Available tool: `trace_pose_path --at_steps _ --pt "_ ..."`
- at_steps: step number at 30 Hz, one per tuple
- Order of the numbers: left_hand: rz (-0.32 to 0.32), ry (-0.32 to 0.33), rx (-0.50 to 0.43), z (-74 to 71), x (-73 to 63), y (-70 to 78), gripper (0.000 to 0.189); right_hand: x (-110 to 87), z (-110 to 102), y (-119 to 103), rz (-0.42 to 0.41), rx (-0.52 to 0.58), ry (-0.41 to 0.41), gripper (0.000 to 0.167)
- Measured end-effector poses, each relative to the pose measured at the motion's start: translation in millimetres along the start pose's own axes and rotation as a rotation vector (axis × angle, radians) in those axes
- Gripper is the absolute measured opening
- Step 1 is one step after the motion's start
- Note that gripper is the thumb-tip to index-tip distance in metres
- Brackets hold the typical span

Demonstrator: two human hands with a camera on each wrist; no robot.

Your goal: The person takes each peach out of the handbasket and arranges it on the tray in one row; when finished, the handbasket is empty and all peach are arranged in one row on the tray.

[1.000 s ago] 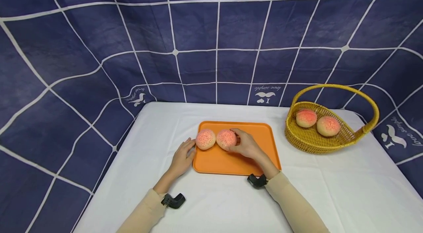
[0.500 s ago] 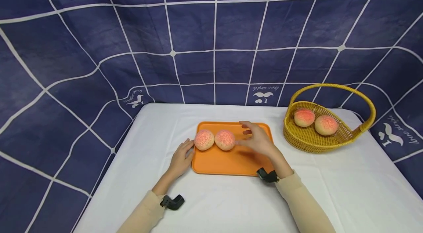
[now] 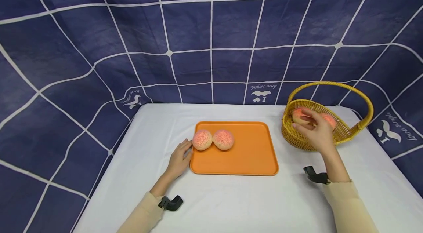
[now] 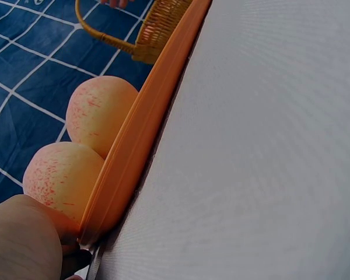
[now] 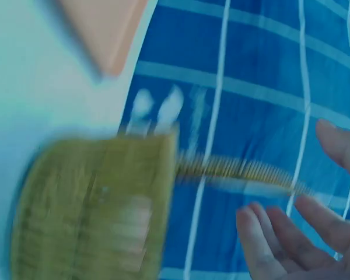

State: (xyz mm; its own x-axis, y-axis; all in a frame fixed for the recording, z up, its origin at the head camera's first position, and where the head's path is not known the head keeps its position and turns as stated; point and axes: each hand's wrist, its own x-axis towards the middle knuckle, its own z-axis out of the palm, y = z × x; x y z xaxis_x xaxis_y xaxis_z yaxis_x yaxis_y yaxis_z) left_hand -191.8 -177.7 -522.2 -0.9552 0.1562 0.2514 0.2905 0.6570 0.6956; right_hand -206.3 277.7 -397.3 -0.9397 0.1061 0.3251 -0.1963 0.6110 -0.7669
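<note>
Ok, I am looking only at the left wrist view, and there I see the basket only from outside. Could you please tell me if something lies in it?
Observer: Yes. In the head view, two peach-like things lie inside the basket.
Operator: Thank you. At my top edge I see some fingertips. Do they hold something?
Observer: No. The right wrist view shows the right hand with nothing in it.
Operator: And does the orange tray touch the basket?
Observer: No. In the head view, a strip of white cloth separates them.
</note>
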Motion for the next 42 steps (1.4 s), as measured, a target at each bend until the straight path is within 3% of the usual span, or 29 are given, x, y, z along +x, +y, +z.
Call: trace_pose_path --at_steps 4,9,16,23,34,42 --pt "-0.001 0.001 -0.002 -0.1 -0.4 -0.4 0.041 8.1 -27 24 0.165 -0.096 0.127 0.066" --pt "-0.003 0.0 -0.008 0.2 -0.9 -0.3 0.041 19.2 -46 51 0.351 -0.092 0.153 0.073" --pt "0.011 0.004 -0.013 1.1 -0.6 -0.5 0.041 33.2 -50 78 0.451 -0.083 0.094 0.078" --pt "0.035 0.008 -0.005 1.4 -0.2 -1.0 0.041 43.3 -44 90 0.557 -0.058 0.078 0.076" --pt "0.039 0.013 0.003 -1.1 -0.8 0.3 0.041 48.4 -39 97 0.542 -0.04 -0.07 0.081" --pt "0.036 0.014 -0.001 -0.9 0.1 1.0 0.042 47.6 -39 97 0.495 -0.111 -0.018 0.079"
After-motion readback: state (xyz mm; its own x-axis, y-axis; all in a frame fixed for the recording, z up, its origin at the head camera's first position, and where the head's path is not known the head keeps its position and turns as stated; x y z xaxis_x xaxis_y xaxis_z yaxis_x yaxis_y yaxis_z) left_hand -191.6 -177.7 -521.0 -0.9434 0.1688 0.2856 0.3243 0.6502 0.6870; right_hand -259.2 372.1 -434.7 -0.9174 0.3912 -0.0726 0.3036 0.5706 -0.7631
